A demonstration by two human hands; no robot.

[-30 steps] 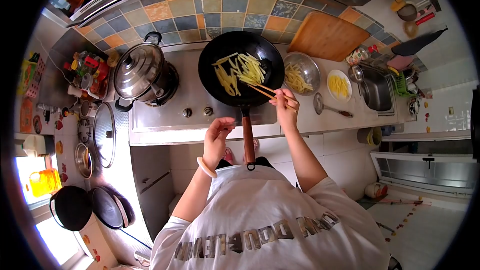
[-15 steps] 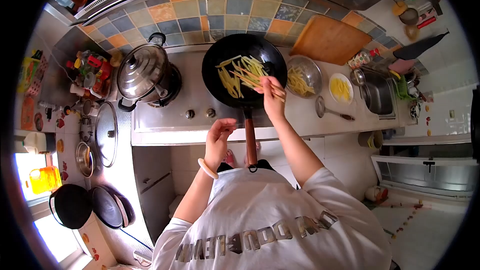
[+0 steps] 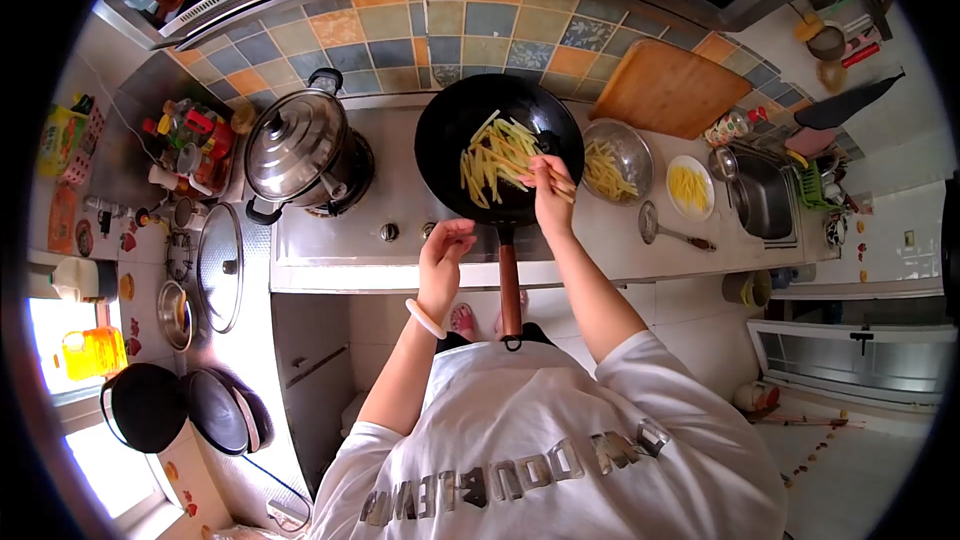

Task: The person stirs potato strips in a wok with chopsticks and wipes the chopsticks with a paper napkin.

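Below multicoloured tiles [image 3: 390, 52], pale-yellow strips [image 3: 492, 166] jumble in a black wok [image 3: 438, 135], right grip [image 3: 551, 198] clasping chopsticks [image 3: 566, 187], left grip [image 3: 443, 249] loosely uncurled.

A kitchen: wok [image 3: 438, 140], lidded steel pot [image 3: 295, 150], sink [image 3: 765, 205].

wok [image 3: 443, 145]: glossy metal | wok handle [image 3: 510, 290]: smooth wood | pot [image 3: 297, 152]: shiny metal | cutting board [image 3: 668, 88]: wood

Strips [image 3: 480, 176] in wok [image 3: 441, 140], pot [image 3: 298, 155] left, bowl [image 3: 643, 148] right, plate [image 3: 690, 214] right of bowl, board [image 3: 665, 90] behind bowl
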